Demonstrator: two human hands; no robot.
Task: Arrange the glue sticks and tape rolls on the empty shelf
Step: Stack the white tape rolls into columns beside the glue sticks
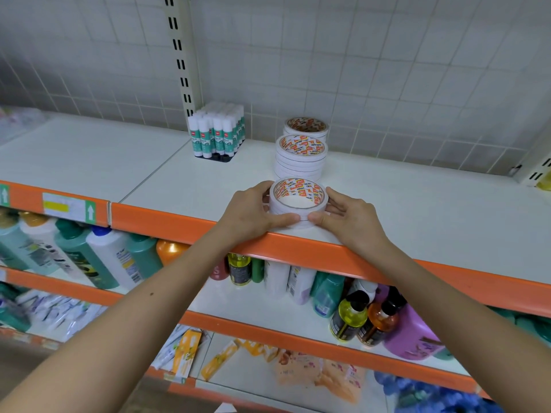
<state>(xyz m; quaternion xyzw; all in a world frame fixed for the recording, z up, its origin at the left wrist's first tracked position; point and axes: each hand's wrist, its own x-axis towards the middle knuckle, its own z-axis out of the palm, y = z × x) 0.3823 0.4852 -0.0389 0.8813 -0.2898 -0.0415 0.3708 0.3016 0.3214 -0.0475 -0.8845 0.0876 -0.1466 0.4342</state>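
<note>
- White tape rolls with red-and-orange printed cores make up the front stack (298, 204), which sits between my two hands near the orange front edge (167, 223) of the top shelf (417, 204).
- My left hand (253, 213) grips the stack's left side, thumb laid along the near face and fingers curled round the far side.
- My right hand (348, 217) clasps the right side the same way. My two thumb tips almost meet at the front of the stack.
- It looks to be resting on the shelf board, but my thumbs cover its bottom edge, so I can't be sure it is fully down.
- Just behind it stands the middle stack (301, 158), which is taller, and behind that the back stack (306, 128), close to the tiled wall (387, 70). The three form a line running front to back.
- To the left of the tape, well apart from my hands, the glue sticks (216, 132) stand upright in a tight block on a black tray (216, 158). They have white caps and teal labels, and stand at the foot of the slotted post (179, 55).
- A label (68, 207) with green arrows is stuck on the orange edge further left.
- Below, under my forearms, the next shelf holds bottles (348, 318) in green, white, yellow, orange and purple.
- Flat packets (190, 353) lie on the shelf beneath that one.
</note>
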